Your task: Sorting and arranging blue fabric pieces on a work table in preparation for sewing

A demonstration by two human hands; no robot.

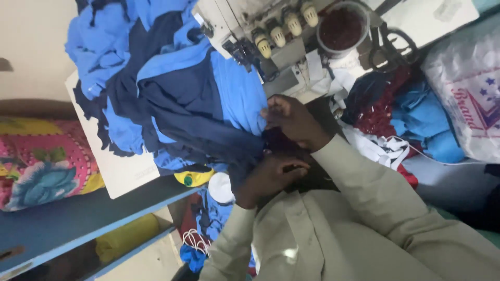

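Fabric (198,104), light blue and navy pieces heaped together, lay across the white sewing-machine table (117,166), spilling toward the machine (271,36). Right hand (291,122) rested at the heap's near edge, fingers pinched shut on a fold of the blue cloth. Left hand (268,177) sat just below, fingers curled closed around dark navy cloth. Scissors (393,47) and a round container (342,28) of dark red bits stood beside the machine. Floral cushion (41,166) lay well apart.
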